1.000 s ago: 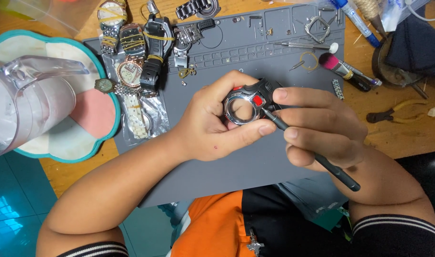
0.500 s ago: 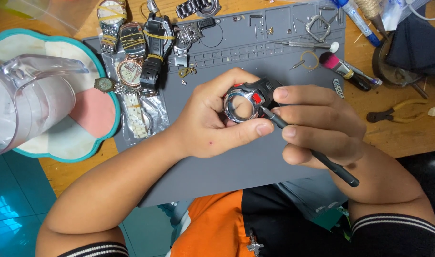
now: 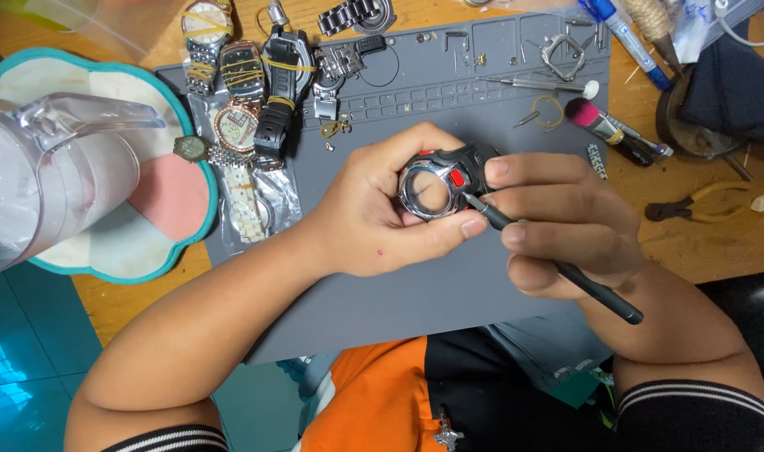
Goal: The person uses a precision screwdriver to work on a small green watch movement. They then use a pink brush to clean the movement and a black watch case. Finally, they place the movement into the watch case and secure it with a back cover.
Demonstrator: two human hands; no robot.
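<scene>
My left hand (image 3: pixel 382 209) grips a round watch case (image 3: pixel 436 182) with a silver bezel, black body and red buttons, held above the grey work mat (image 3: pixel 415 285). A thin black tool (image 3: pixel 558 264) is pinched in my right hand (image 3: pixel 566 222), its tip touching the case's right edge near a red button. The two hands meet over the middle of the mat.
Several wristwatches (image 3: pixel 248 109) lie at the mat's upper left. A clear plastic jug (image 3: pixel 47 176) stands on a teal-rimmed mat (image 3: pixel 148 251) at left. Tweezers (image 3: pixel 524 82), a pink-tipped brush (image 3: pixel 612 127), a blue pen (image 3: pixel 625 33) and pliers (image 3: pixel 700 205) lie at right.
The hands and watch case have barely shifted; the tool tip stays against the case's right side.
</scene>
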